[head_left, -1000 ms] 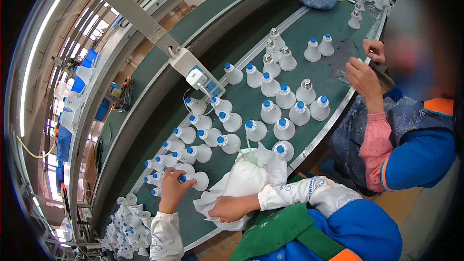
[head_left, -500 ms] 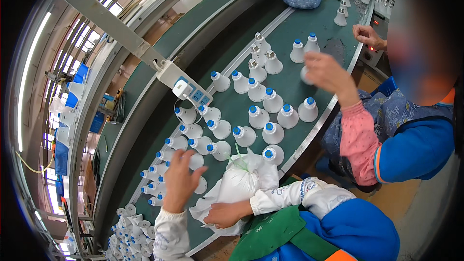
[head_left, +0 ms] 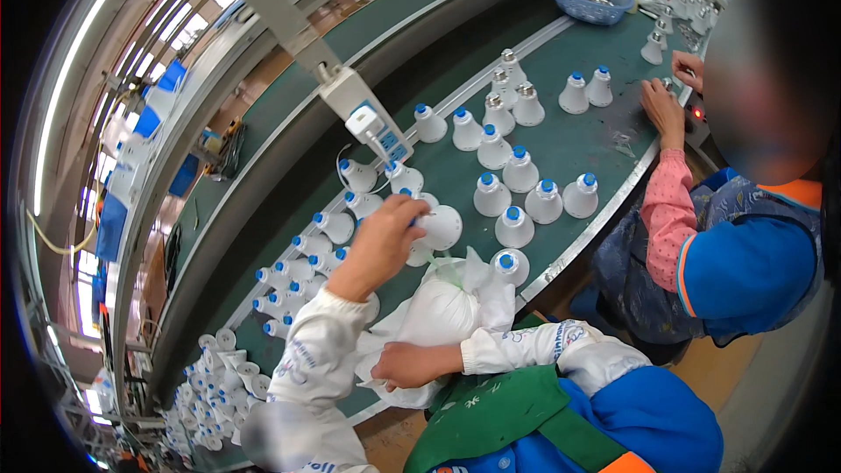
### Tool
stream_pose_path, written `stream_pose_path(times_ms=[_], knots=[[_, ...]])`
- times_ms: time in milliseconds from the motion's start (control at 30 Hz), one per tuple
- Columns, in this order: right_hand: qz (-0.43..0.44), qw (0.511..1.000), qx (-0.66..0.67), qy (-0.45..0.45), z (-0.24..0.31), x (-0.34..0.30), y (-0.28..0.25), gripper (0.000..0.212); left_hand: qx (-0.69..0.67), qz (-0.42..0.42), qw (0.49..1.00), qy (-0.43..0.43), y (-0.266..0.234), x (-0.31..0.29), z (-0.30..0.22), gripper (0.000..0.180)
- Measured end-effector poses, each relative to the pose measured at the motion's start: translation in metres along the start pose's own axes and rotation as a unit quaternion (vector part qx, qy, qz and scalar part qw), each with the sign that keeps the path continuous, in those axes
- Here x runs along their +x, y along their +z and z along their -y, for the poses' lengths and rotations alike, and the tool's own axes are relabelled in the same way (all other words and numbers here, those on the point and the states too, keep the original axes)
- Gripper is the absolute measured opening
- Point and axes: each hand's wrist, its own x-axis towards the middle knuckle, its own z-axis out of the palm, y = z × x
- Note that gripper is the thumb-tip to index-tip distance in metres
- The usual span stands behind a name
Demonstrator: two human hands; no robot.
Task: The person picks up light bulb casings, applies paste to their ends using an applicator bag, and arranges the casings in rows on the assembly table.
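Where the near left stretch of the green belt (head_left: 561, 151) ends, a heap of white bulb housings (head_left: 215, 394) lies jumbled, with rows of blue-capped bulbs (head_left: 335, 227) to its right. Beyond these, a power strip (head_left: 366, 114) carries a white plug. The left hand (head_left: 378, 241) grasps one tilted bulb (head_left: 441, 228) by its blue-capped end, the wide white face pointing right, above the bulbs around it. Nearer, the right hand (head_left: 416, 365) rests with curled fingers against a tied white bag (head_left: 441, 314); whether it pinches the plastic, I cannot tell. Farther right, metal-tipped bulbs (head_left: 527, 105) stand upright. A blue basket (head_left: 589, 10) of metal pieces sits at the far side, and a co-worker's hand (head_left: 663, 114) is at the far right.
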Motion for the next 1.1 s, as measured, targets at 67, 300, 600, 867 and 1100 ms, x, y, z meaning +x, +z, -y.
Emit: stream_pose_path(times_ms=[67,300,600,867,1100], knots=[[-0.018,1.0,0.001,-0.005,0.003,-0.003,-0.005,0.02,0.03,-0.043,0.998,-0.017,-0.037,-0.032,-0.015,0.025],[-0.049,0.998,0.033,-0.016,-0.002,-0.007,-0.008,0.018,0.164,-0.169,0.938,-0.254,-0.082,-0.214,-0.021,0.029],[-0.063,0.992,0.091,0.057,0.012,0.001,-0.015,0.018,0.01,-0.279,0.872,-0.403,0.025,-0.318,-0.008,0.037],[-0.005,0.995,-0.014,0.096,0.027,0.003,-0.015,0.021,-0.164,-0.457,0.772,-0.41,0.088,-0.318,0.007,0.047],[-0.08,0.991,0.031,0.103,0.03,0.0,-0.025,0.023,-0.099,-0.473,0.792,-0.373,0.091,-0.279,-0.002,0.041]])
